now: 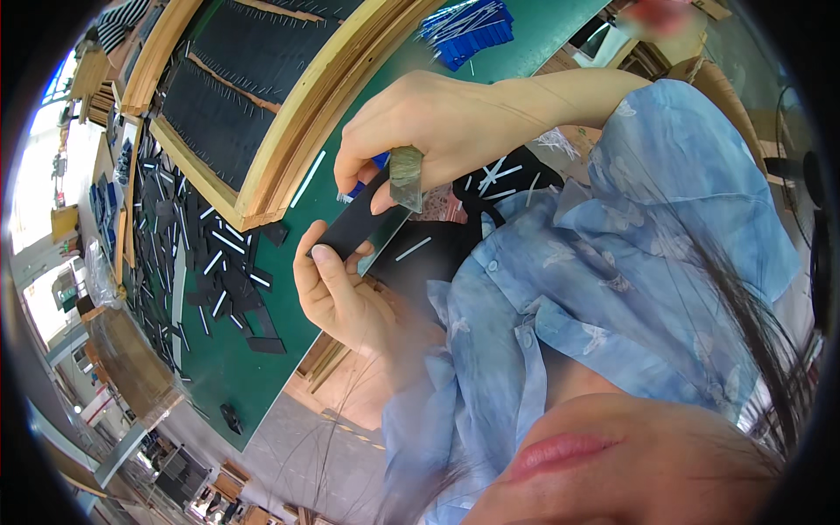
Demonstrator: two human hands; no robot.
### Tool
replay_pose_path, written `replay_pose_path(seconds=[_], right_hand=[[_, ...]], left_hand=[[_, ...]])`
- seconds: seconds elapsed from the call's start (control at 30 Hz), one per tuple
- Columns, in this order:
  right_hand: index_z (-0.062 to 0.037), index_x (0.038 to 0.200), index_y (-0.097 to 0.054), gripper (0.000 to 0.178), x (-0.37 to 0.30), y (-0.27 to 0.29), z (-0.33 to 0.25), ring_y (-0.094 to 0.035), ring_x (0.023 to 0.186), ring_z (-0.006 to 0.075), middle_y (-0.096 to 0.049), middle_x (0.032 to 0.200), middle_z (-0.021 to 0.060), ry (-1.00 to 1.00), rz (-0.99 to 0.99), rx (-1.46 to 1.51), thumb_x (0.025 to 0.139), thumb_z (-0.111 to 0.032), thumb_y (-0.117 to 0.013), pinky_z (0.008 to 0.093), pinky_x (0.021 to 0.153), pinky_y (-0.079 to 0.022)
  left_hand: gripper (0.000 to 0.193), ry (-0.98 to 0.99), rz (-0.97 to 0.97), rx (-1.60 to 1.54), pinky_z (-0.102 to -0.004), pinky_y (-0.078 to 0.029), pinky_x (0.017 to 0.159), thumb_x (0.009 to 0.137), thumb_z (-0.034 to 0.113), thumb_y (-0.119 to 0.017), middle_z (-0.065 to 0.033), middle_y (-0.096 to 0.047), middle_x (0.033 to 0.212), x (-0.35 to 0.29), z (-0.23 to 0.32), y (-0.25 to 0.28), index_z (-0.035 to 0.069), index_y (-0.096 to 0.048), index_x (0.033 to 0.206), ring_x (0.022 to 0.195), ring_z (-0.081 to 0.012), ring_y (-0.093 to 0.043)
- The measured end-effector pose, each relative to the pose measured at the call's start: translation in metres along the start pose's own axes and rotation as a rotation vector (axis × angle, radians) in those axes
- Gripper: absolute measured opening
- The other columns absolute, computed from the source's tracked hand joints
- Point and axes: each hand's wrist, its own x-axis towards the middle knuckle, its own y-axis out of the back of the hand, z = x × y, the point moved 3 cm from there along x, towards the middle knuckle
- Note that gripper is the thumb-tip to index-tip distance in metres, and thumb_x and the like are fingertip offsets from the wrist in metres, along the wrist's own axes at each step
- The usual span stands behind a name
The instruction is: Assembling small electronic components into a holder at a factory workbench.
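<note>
The dark green work mat (262,350) covers the bench, and across its far part lies a big pale wooden frame (289,140) holding black panels studded with thin white pins. Near the mat's left edge is a scatter of flat black strips and short white sticks (219,262), and at the far end a heap of blue plastic pieces (468,31) with more white sticks among them.

Both hands meet over the mat, close to the blue patterned shirt. The left hand (337,293) is closed from below on a flat black rectangular strip (359,223), thumb laid over its near end, fingers curled under it. The right hand (429,131) comes down from above — its thumb wears a wrap of greyish tape (406,179) and presses on the strip's upper part, while the curled fingers pinch a small blue piece (366,175) at the strip's far edge. Neither hand is open.

The strip looks thin, light and fairly stiff — more likely to flex or slide than to weigh anything. Its smooth face may be slippery, so a hold by the end, thumb on top and fingers beneath, seems soundest. The blue piece is tiny and best pinched at the fingertips; what it is exactly I cannot tell.
</note>
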Motion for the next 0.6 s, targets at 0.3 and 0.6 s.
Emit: replay_pose_path(seconds=[0.3, 0.6], right_hand=[[-0.0065, 0.094, -0.064, 0.024, -0.002, -0.0019, 0.0024, -0.065, 0.081, 0.0253, -0.067, 0.084, 0.0066, -0.015, -0.005, 0.004, 0.076, -0.02, -0.072, 0.0342, 0.069, -0.049], [-0.0068, 0.093, -0.064, 0.023, -0.0036, 0.0014, 0.001, -0.065, 0.079, 0.026, -0.067, 0.082, 0.0069, -0.027, -0.02, 0.015, 0.077, -0.022, -0.071, 0.0343, 0.068, -0.049]], left_hand=[[0.03, 0.022, 0.017, 0.023, -0.0249, -0.051, 0.069, 0.097, 0.017, -0.049, -0.0141, -0.064, 0.088, -0.0006, -0.0012, 0.0002, -0.008, -0.052, 0.114, 0.069, -0.0142, -0.062], [0.03, 0.013, -0.026, -0.002, -0.0257, -0.051, 0.069, 0.097, 0.017, -0.05, -0.0149, -0.064, 0.088, -0.0015, -0.001, -0.0015, -0.008, -0.053, 0.112, 0.07, -0.0152, -0.062]])
